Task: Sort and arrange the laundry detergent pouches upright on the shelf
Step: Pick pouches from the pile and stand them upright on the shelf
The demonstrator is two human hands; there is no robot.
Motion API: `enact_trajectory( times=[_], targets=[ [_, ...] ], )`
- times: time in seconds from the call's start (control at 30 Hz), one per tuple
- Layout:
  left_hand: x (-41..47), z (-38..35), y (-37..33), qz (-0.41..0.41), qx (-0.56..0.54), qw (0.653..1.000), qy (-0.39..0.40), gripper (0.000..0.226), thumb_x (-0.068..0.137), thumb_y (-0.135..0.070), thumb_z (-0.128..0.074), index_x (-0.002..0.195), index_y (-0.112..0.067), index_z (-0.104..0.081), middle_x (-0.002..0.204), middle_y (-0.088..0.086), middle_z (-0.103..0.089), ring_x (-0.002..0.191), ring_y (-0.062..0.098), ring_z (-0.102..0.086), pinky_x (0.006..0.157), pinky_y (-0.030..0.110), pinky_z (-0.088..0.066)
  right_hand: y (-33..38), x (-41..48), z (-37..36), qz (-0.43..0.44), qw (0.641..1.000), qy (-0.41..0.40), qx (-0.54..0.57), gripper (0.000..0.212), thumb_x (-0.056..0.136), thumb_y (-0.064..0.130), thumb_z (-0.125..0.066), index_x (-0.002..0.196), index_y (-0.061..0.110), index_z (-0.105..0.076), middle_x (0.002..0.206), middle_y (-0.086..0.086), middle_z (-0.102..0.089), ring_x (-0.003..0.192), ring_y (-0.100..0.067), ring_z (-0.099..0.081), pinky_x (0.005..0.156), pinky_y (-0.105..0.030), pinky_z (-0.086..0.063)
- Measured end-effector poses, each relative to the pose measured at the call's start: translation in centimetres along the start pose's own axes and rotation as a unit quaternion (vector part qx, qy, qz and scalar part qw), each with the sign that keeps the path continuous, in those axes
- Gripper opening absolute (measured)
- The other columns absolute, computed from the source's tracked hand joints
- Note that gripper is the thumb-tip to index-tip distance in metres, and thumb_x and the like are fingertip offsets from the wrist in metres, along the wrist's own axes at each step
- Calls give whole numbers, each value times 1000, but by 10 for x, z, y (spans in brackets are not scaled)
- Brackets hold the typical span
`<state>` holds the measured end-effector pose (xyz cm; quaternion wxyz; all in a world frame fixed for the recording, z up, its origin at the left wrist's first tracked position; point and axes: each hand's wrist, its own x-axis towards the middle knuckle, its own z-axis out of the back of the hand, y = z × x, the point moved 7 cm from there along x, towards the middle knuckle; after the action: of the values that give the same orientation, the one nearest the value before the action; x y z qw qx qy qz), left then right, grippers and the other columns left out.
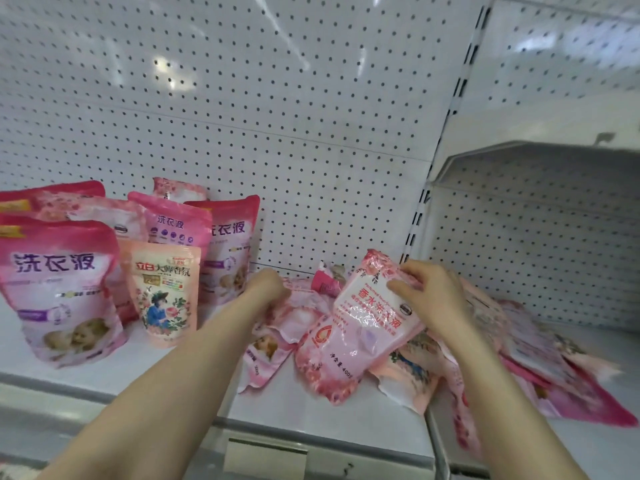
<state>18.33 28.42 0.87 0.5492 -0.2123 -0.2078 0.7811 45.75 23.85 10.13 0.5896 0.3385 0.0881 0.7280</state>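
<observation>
Presently gripping a tilted pale-pink rose-printed plastic pouch with the right hand at 4 o'clock; left hand on the heap of flat-lying pink pouches, grip unclear; upright pink pouches at 9 o'clock on the white metal shelf.

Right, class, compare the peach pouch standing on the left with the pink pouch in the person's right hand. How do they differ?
Pose: the peach pouch stands upright on the shelf; the pink pouch tilts over the heap.
Contact: no hand touches the peach pouch; the right hand grips the pink pouch.
Print: the peach pouch shows a figure among flowers; the pink pouch, roses.
Both are soft pouches.
</observation>
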Motion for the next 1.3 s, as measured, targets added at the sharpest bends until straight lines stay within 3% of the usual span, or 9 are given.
enact_trajectory(
  times=[0.23, 0.37, 0.43, 0.53, 0.67, 0.9, 1.0, 1.17, 1.3],
  targets=[
    [-10, 9, 1, 20, -195, 980, -14, 11, 90, -9, -64, 99, -8, -59, 93, 14, -63, 64, 19, -54, 61, 26, -47, -4, -3, 11, -3, 995, -49, 90, 12, 89, 30, -71, 98, 23, -75, 82, 15, -70, 80, -10, -69, 75, -35, -58],
    [-44, 39, -8, -89, -268, 953, -105, 46, 95, -8, -52, 140, -18, -47, 128, 17, -60, 41, 5, -43, 40, 20, -38, 8, 5, 22, 21, 990, -94, 100, 17, 88, 32, -72, 102, 24, -76, 91, 12, -74, 86, -10, -69, 82, -38, -58],
    [-72, 55, -6, -140, -279, 939, -147, 48, 97, -12, -51, 143, -23, -43, 128, 7, -59, 46, 6, -53, 47, 22, -47, 20, 12, 23, 35, 989, -110, 94, 18, 89, 33, -70, 104, 23, -76, 95, 9, -75, 89, -11, -68, 85, -37, -55],
    [-107, 75, 9, -174, -281, 920, -209, 50, 96, -15, -53, 144, -26, -43, 126, 6, -58, 103, 28, -62, 88, 47, -54, 44, 27, 19, 66, 985, -131, 88, 17, 90, 31, -70, 103, 22, -76, 96, 9, -75, 89, -11, -67, 87, -32, -51],
    [-133, 86, 33, -186, -270, 913, -244, 49, 93, -11, -59, 139, -25, -50, 110, 3, -59, 90, 16, -56, 84, 40, -52, 81, 53, 0, 113, 981, -141, 69, 12, 90, 30, -69, 97, 25, -78, 90, 7, -77, 85, -16, -70, 82, -37, -55],
    [-149, 88, 64, -143, -292, 924, -202, 53, 91, -8, -61, 137, -31, -49, 117, -11, -58, 91, 3, -57, 82, 24, -48, 130, 105, -47, 146, 979, -108, 88, 14, 93, 30, -66, 99, 25, -77, 92, 5, -77, 84, -18, -69, 80, -37, -56],
    [-149, 83, 74, -119, -306, 931, -161, 60, 88, -6, -65, 137, -33, -44, 119, -9, -62, 77, 3, -61, 64, 16, -50, 137, 121, -82, 149, 984, -55, 79, 13, 93, 31, -66, 98, 26, -77, 90, 5, -76, 83, -18, -68, 79, -39, -56],
    [-147, 75, 79, -75, -289, 952, -61, 67, 83, 7, -60, 138, -28, -47, 100, -8, -74, 70, 26, -72, 62, 46, -59, 128, 137, -119, 136, 987, -13, 81, 19, 95, 27, -63, 110, 24, -73, 107, 3, -75, 98, -19, -69, 88, -38, -54],
    [-147, 67, 79, -57, -318, 946, -25, 68, 82, 11, -59, 140, -21, -46, 101, -6, -74, 74, 15, -73, 62, 33, -59, 119, 138, -115, 126, 986, -20, 107, 40, 95, 6, -57, 131, 22, -61, 130, -4, -65, 117, -21, -61, 103, -39, -48]
  ],
)
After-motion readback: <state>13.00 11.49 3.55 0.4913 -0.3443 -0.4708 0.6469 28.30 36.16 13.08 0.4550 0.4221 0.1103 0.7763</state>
